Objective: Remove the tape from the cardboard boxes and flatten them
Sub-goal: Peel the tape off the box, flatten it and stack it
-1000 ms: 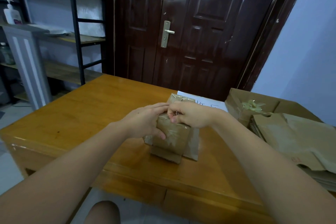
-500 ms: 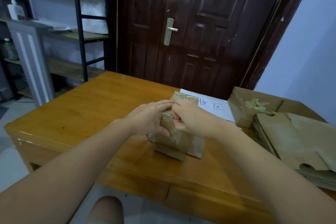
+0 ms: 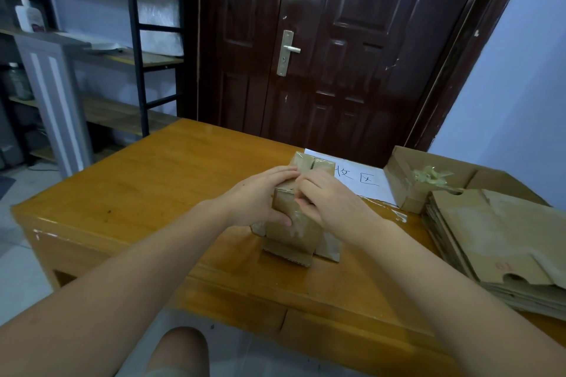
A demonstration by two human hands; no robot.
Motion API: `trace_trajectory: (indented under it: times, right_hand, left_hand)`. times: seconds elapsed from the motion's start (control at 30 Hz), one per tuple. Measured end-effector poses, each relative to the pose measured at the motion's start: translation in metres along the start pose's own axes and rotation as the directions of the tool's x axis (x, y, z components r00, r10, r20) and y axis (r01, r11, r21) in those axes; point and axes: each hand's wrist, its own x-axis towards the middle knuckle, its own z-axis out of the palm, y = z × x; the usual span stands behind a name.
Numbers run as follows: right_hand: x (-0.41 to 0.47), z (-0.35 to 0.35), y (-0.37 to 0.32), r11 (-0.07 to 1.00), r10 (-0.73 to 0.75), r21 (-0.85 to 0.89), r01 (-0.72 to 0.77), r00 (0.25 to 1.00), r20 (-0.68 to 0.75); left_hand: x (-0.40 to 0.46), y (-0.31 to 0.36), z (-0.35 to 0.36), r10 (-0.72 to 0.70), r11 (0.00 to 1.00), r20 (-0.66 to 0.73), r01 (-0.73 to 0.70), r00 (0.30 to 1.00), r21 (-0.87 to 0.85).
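Both hands (image 3: 301, 199) on taped cardboard box (image 3: 294, 232)

Both hands, L (image 3: 260, 196) & R (image 3: 330, 202), curled, gripping; arms extended fwd.

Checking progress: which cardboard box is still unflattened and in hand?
The small taped box mid-table, gripped by both hands; the stack at right lies flat, and the open box holds tape scraps.

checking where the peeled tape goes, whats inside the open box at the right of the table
The open cardboard box holds a crumpled wad of clear tape. The stack of flattened boxes in front covers its near corner, so anything lower inside is hidden.
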Motion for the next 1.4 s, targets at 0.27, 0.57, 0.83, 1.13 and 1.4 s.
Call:
trace_trajectory:
  times: [0.27,0.57,0.83,1.13,1.4]
  right_hand:
    - [-0.010,0.015,-0.007,0.997,0.078,-0.013,-0.081,0.983,-0.167]
    - [-0.010,0.031,-0.010,0.988,0.024,-0.145,-0.059,0.973,-0.227]
    - [-0.018,0.033,-0.004,0.963,-0.100,-0.264,0.064,0.987,-0.126]
    - [-0.013,0.023,-0.006,0.996,0.091,-0.002,-0.093,0.976,-0.198]
    - [-0.006,0.018,-0.001,0.985,0.162,0.087,-0.152,0.978,-0.128]
  left_hand:
    - [-0.001,-0.001,0.003,0.001,0.994,0.057,0.005,0.998,-0.111]
    - [0.003,-0.002,0.009,-0.029,0.977,0.099,0.049,0.995,-0.208]
    - [0.004,-0.003,0.006,-0.025,0.979,0.100,0.044,0.995,-0.200]
    - [0.008,-0.003,0.009,-0.018,0.987,0.101,0.034,0.995,-0.157]
    - [0.007,-0.003,0.011,-0.011,0.996,0.059,0.016,0.998,-0.085]
